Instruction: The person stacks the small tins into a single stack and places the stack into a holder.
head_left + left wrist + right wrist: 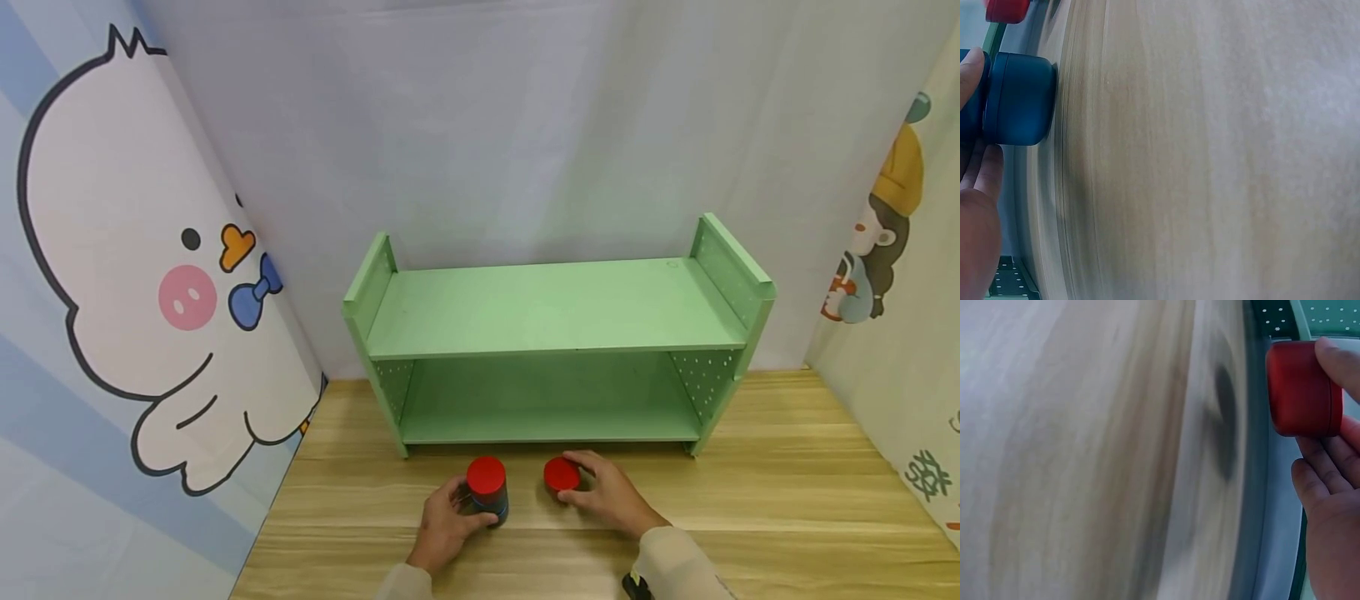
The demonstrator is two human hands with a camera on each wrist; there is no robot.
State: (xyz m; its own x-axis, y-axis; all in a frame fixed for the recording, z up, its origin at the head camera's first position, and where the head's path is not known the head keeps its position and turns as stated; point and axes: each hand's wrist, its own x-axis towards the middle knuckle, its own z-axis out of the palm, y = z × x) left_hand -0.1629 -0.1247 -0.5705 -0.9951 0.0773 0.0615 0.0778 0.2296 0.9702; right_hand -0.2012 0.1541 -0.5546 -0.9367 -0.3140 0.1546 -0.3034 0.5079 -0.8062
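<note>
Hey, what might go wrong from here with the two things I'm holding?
Your right hand holds the red container by thumb and fingers, seemingly above the table, so it might slip and drop. Your left hand grips the blue container below its red top; if that top is loose, a bump could dislodge it. Reaching forward could knock the green shelf just beyond.

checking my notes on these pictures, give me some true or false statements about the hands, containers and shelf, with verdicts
1. The left hand grips a red-topped blue container. True.
2. The right hand holds a red container. True.
3. The two containers touch. False: a gap separates them.
4. A green shelf stands beyond both hands. True.
5. The red container sits on the shelf. False: it is held in front.
</note>
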